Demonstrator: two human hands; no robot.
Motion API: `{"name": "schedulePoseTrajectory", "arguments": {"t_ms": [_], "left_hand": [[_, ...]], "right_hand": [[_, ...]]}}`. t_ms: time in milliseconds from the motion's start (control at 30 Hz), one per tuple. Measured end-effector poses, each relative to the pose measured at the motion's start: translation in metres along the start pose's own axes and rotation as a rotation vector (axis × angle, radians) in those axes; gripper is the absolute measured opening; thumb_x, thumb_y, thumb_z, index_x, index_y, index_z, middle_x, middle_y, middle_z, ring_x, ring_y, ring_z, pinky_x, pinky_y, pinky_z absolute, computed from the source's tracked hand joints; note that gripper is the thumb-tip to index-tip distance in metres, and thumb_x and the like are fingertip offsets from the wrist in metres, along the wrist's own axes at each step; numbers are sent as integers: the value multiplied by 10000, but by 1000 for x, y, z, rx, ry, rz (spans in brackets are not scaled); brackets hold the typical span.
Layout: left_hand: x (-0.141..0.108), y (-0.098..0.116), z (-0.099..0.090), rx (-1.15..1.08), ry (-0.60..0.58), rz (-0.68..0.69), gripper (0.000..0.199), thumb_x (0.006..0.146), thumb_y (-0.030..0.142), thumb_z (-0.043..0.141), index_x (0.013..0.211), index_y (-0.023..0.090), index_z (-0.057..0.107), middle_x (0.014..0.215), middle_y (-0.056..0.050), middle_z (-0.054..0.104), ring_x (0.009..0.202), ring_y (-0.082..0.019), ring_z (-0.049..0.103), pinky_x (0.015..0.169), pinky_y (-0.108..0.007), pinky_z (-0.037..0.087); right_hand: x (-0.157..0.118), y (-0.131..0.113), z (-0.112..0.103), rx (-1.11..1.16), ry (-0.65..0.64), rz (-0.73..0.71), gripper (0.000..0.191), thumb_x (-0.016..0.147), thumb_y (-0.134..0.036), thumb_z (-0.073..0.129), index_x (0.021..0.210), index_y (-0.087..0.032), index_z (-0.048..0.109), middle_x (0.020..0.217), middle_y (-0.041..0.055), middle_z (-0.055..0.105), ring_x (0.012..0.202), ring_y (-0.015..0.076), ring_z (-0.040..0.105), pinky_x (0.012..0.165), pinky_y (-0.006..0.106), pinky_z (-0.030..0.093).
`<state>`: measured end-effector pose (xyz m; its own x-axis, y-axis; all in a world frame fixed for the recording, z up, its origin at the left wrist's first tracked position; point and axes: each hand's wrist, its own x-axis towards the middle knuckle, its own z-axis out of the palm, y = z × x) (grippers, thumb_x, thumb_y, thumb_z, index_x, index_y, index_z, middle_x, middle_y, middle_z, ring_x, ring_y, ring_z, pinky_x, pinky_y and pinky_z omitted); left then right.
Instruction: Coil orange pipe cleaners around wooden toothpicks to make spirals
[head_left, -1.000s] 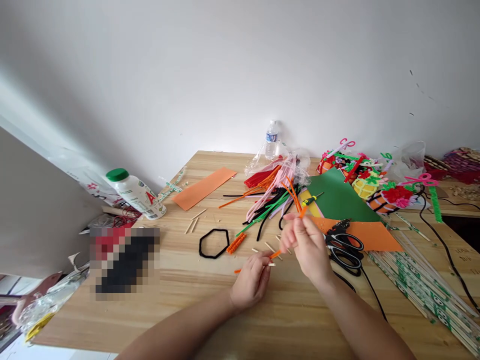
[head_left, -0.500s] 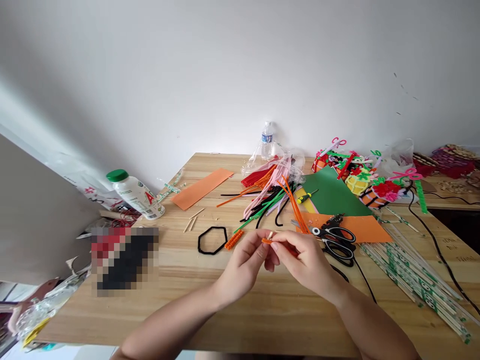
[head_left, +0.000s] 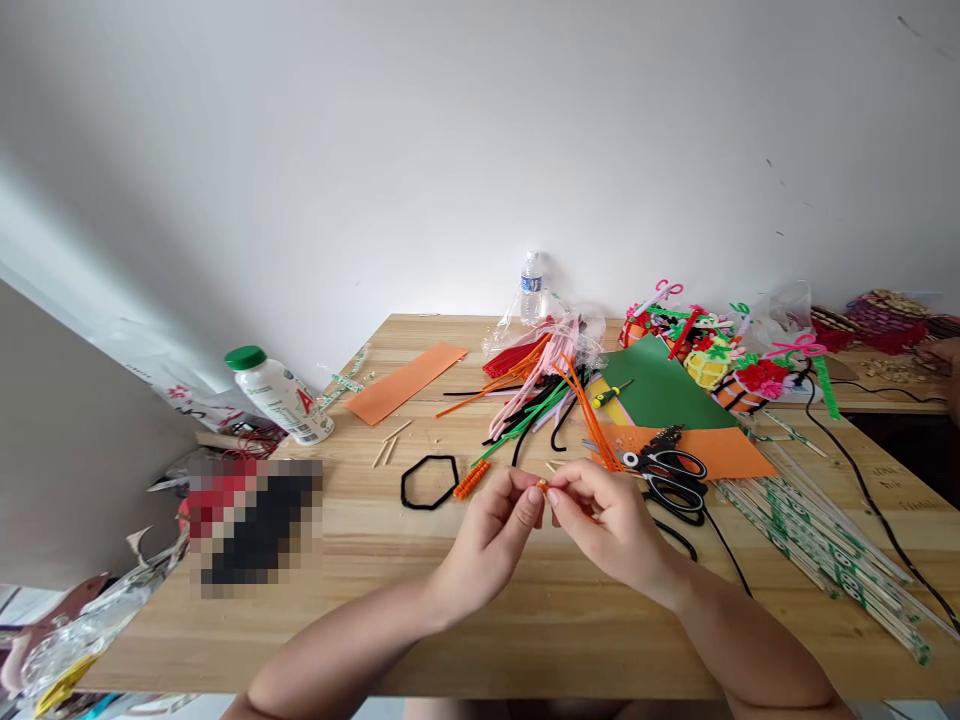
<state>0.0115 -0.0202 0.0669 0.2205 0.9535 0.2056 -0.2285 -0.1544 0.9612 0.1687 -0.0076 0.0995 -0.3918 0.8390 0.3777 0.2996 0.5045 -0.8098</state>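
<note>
Over the middle of the table, my left hand [head_left: 495, 535] and my right hand [head_left: 607, 520] meet fingertip to fingertip. Both pinch a short bit of orange pipe cleaner [head_left: 542, 485], mostly hidden by the fingers. A pale wooden stick [head_left: 552, 466] shows just behind the fingertips; I cannot tell whether it touches them. Left of my left hand lies a coiled orange pipe cleaner [head_left: 472, 480], and beside that a black pipe cleaner bent into a hexagon [head_left: 430, 482]. Black-handled scissors [head_left: 675, 468] rest beyond my right hand, near loose orange pipe cleaners [head_left: 596, 425].
Cut sticks [head_left: 386, 450], an orange paper strip [head_left: 409, 383] and a white bottle [head_left: 281, 400] are at left. Behind stand pipe cleaners, a water bottle [head_left: 531, 285], green paper [head_left: 664, 385] and flower baskets [head_left: 750, 385]. Wrapped chopsticks [head_left: 832, 560] lie right. Another person's hand [head_left: 946, 355] shows at the right edge.
My fingertips have closed further around the orange pipe cleaner, so less of it shows. The view has shifted slightly, and another person's hand has appeared at the right edge.
</note>
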Motion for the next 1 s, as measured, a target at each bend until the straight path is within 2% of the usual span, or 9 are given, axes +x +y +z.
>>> {"name": "schedulePoseTrajectory", "arguments": {"t_ms": [133, 267, 433, 600, 800, 1000], "left_hand": [[-1, 2, 0, 35, 13, -4, 348, 883, 493, 558, 789, 161, 517, 687, 14, 496, 649, -106, 450, 629, -242, 392], [-2, 5, 0, -5, -13, -10, 386, 848, 532, 588, 770, 163, 508, 631, 28, 474, 602, -101, 426, 596, -241, 372], [-2, 6, 1, -16, -35, -9, 388, 843, 531, 597, 762, 163, 506, 620, 23, 489, 592, -98, 425, 588, -239, 360], [0, 3, -1, -140, -75, -18, 389, 831, 514, 625, 724, 162, 498, 544, 44, 459, 525, -79, 383, 546, -229, 316], [6, 5, -5, -391, -170, -229, 376, 778, 453, 701, 679, 143, 513, 455, 71, 395, 412, -39, 270, 438, -198, 185], [10, 6, -11, -644, -401, -478, 321, 701, 361, 757, 638, 130, 541, 433, 75, 364, 341, -11, 168, 368, -163, 124]], "right_hand": [[-3, -2, 0, 15, -15, 8, 25, 893, -208, 504, 899, -183, 509, 596, -17, 609, 463, 82, 471, 433, 192, 336], [-5, -5, -5, -30, -53, -35, 63, 895, -201, 506, 929, -169, 548, 596, -10, 613, 475, 83, 457, 458, 202, 339], [-6, -6, -8, 29, -87, -10, 84, 908, -213, 501, 912, -171, 575, 608, -7, 617, 473, 81, 450, 447, 198, 337], [-6, -7, -7, 66, -86, -33, 109, 904, -214, 504, 902, -169, 603, 619, 2, 623, 490, 88, 475, 460, 203, 372], [0, -8, -13, 1, -76, -84, 145, 863, -179, 546, 825, -160, 684, 617, 12, 637, 506, 87, 489, 459, 197, 380], [3, -4, -13, 219, -196, -12, 129, 841, -203, 578, 795, -156, 689, 637, 28, 673, 525, 104, 581, 455, 191, 436]]}}
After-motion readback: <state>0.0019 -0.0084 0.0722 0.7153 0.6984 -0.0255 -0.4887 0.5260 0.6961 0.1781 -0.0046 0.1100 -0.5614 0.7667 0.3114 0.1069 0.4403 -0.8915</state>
